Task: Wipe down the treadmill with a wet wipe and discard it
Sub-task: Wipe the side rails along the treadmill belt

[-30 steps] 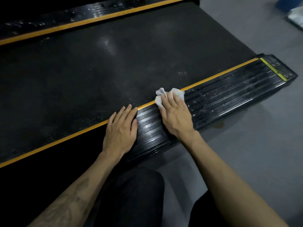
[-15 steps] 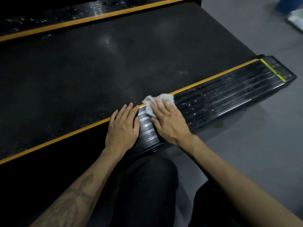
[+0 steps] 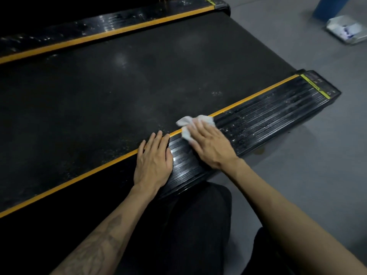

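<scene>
The treadmill fills the view: a wide black belt (image 3: 123, 92) between two ribbed black side rails edged in orange. On the near side rail (image 3: 268, 114), my right hand (image 3: 210, 145) presses a crumpled white wet wipe (image 3: 186, 124) flat, with its fingers straight over it. The wipe sticks out past the fingertips onto the orange stripe. My left hand (image 3: 154, 159) lies flat on the same rail just to the left, fingers straight, holding nothing. The rail to the right of the wipe shows wet streaks and specks.
Grey floor (image 3: 317, 175) lies to the right of the treadmill. A white packet (image 3: 346, 29) sits on the floor at the top right beside a blue object (image 3: 327, 6). My dark-trousered knees (image 3: 198, 225) are close to the rail's near edge. The far rail (image 3: 111, 26) runs along the top.
My right hand slid the wipe left along the rail toward my left hand, then back a little to the right. My left hand stayed in place.
</scene>
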`<move>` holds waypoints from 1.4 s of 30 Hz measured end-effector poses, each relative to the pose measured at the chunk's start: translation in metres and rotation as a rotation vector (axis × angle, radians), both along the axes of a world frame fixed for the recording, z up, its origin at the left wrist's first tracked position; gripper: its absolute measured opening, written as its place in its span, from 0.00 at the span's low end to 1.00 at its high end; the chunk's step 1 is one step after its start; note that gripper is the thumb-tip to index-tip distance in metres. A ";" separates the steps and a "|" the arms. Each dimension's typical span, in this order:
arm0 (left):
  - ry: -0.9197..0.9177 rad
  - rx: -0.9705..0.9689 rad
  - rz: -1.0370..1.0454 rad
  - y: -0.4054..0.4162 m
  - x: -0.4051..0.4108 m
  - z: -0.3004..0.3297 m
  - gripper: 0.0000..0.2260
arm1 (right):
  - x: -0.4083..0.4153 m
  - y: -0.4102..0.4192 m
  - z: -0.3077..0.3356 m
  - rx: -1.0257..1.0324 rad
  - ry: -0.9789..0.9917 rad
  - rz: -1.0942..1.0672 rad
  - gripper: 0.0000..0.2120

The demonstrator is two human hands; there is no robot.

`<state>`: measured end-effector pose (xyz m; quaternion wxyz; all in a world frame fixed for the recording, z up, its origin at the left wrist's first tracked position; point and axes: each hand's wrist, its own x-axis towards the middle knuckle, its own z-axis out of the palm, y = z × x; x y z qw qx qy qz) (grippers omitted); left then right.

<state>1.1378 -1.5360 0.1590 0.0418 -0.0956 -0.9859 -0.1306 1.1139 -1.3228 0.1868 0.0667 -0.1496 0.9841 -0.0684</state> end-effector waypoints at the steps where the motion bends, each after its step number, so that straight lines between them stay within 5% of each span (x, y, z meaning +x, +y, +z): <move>1: -0.004 -0.002 -0.002 0.000 0.000 0.000 0.25 | -0.001 0.006 -0.001 -0.019 0.002 -0.092 0.37; 4: -0.005 -0.012 -0.011 0.001 0.001 0.001 0.26 | 0.017 -0.011 -0.005 -0.051 0.041 -0.242 0.37; 9: 0.004 0.002 -0.011 0.001 0.001 0.000 0.26 | 0.029 -0.013 -0.006 -0.007 0.035 0.000 0.33; 14: -0.010 0.012 -0.017 0.001 0.000 -0.001 0.25 | 0.033 -0.012 -0.005 -0.006 0.013 -0.336 0.38; 20: -0.011 0.021 -0.019 0.001 0.002 -0.001 0.26 | 0.044 -0.032 -0.004 -0.031 -0.002 -0.168 0.39; 25: -0.017 0.024 -0.023 0.001 0.003 0.001 0.26 | 0.029 -0.021 -0.003 -0.039 0.008 -0.426 0.42; 31: -0.018 0.030 -0.020 0.001 0.002 0.000 0.26 | 0.041 -0.024 -0.004 -0.039 0.022 -0.286 0.40; 35: -0.018 0.040 -0.025 0.000 0.003 0.000 0.26 | 0.030 -0.021 0.000 -0.062 0.015 -0.494 0.43; 42: -0.022 0.035 -0.022 0.001 0.003 0.001 0.26 | 0.040 -0.020 0.000 -0.113 0.056 -0.319 0.37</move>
